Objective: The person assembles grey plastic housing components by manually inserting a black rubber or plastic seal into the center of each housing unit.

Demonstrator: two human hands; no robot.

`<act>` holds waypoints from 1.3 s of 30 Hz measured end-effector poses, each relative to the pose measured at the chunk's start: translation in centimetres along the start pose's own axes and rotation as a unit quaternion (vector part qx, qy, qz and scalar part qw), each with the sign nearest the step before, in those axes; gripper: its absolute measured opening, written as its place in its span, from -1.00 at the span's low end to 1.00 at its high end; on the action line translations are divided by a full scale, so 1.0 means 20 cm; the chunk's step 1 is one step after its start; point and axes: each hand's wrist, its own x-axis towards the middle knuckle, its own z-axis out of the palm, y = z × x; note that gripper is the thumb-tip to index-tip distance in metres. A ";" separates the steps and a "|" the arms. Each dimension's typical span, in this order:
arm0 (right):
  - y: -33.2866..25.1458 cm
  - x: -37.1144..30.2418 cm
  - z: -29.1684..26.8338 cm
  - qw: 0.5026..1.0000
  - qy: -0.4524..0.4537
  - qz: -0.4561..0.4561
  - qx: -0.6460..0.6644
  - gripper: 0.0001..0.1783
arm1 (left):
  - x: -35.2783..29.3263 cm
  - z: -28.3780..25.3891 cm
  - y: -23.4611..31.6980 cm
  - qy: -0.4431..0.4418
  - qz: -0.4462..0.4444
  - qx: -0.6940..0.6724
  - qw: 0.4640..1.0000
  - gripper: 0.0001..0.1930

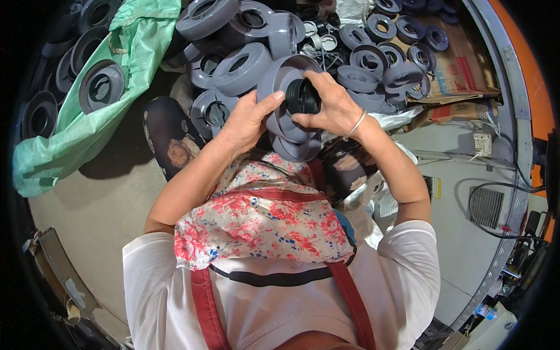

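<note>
My left hand (246,121) is closed on the rim of a round grey plastic housing (276,74), thumb lying across its inner side. A black threaded plastic collar (304,97) sits at the housing's middle, gripped between the thumb and fingers of my right hand (337,106). Whether the collar is fastened to the housing or only held against it, I cannot tell. Just below, over my lap, another grey plastic part (297,150) shows partly under the housing. A floral apron (262,224) covers my lap.
Grey ring-shaped housings (242,69) lie heaped ahead, with smaller grey rings (370,61) to the right. White and black small caps (315,36) lie between them. At left is a green woven sack (64,149) with more housings. Flattened cardboard (466,70) and a pale metal cabinet (449,233) are on the right.
</note>
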 end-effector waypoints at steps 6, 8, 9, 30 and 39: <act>-0.10 0.00 -0.06 0.952 -0.080 -0.221 -0.198 -0.16 | -0.05 -0.04 0.13 -0.063 -0.104 -0.011 0.993 -0.63; -0.07 0.00 -0.04 0.975 -0.039 -0.187 -0.111 -0.16 | -0.07 0.00 0.11 -0.033 -0.069 -0.020 0.997 -0.62; -0.06 0.01 -0.02 0.983 -0.020 -0.171 -0.066 -0.15 | -0.09 0.02 0.10 -0.016 -0.050 -0.026 0.998 -0.61; 1.20 0.12 0.77 0.871 -0.067 0.485 -0.041 -0.51 | -0.11 -0.10 -0.13 -0.028 0.329 0.660 0.675 -0.75; 1.15 0.14 0.53 0.908 -0.017 0.406 -0.103 -0.74 | 0.53 0.03 -0.21 -0.229 -0.142 0.837 0.476 -0.80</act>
